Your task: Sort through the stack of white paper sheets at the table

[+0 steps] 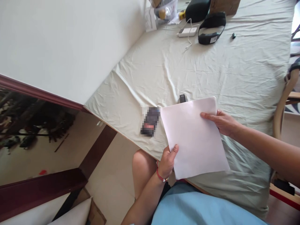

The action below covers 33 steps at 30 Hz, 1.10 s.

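Observation:
White paper [194,137], apparently a stack of sheets, is held between my two hands above the near edge of the table. My left hand [168,161] grips its lower left edge, thumb on top and fingers underneath. At the upper right edge my right hand [221,122] pinches it the same way, with the thumb lying on the top face. Just left of the paper lies a dark, phone-like object [150,122], blurred out in the picture. A small black object [182,98] pokes out behind the paper's top edge, partly hidden by it.
A pale green cloth [145,75] covers the table. At the back are a black headset-like device [212,28], a white box with a cable [187,32], a black case [197,10], a yellow tape measure [182,14] and a clear plastic bin [167,11]. A wooden chair [281,103] stands right.

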Tool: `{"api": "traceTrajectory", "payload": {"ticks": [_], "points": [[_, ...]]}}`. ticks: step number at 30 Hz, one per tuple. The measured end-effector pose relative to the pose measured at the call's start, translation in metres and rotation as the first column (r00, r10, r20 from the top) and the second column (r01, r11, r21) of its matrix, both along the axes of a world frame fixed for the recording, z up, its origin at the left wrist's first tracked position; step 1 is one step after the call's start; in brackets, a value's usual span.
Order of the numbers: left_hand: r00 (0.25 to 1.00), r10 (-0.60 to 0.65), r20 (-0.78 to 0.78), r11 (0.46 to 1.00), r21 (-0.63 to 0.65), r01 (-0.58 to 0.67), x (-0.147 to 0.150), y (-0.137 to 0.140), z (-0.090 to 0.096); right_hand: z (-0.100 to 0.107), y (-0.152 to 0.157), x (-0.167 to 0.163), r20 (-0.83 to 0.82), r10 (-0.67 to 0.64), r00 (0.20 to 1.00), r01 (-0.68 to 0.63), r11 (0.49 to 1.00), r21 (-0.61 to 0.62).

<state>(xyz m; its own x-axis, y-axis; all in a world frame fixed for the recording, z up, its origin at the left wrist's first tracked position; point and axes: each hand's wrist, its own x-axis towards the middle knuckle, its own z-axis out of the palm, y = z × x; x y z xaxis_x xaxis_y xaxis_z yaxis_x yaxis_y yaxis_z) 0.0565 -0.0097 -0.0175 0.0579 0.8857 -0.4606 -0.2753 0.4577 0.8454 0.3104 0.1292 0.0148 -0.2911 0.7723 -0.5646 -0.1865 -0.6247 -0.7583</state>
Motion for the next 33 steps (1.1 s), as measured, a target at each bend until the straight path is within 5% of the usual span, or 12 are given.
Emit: {"api": "traceTrajectory", "payload": {"ticks": [3,7,13,20,28,33], "points": [[0.987,-0.082,-0.136,0.997,-0.007,0.082,-0.005,-0.005,0.005,0.000,0.002,0.001,0.002,0.028,1.000,-0.028,1.000,0.014],[0.997,-0.077,-0.018,0.985,-0.156,0.073,-0.013,-0.016,0.016,-0.003,0.010,0.008,0.132,0.078,0.988,-0.104,0.973,0.208],[0.989,-0.009,0.150,0.941,-0.332,0.059,-0.021,-0.031,0.020,-0.016,0.025,0.024,0.547,0.187,0.816,-0.436,0.819,0.372],[0.988,0.032,0.154,0.932,-0.361,0.026,-0.018,-0.041,0.022,-0.019,0.032,0.030,0.754,0.309,0.580,-0.711,0.644,0.283],[0.972,0.011,0.233,0.945,-0.320,0.066,-0.009,-0.078,0.018,-0.019,0.030,0.026,0.884,0.094,0.459,-0.700,0.651,0.294],[0.987,0.008,0.159,0.955,-0.293,0.039,-0.005,-0.094,0.001,-0.018,0.025,0.018,0.959,0.054,0.278,-0.784,0.590,0.194]]}}
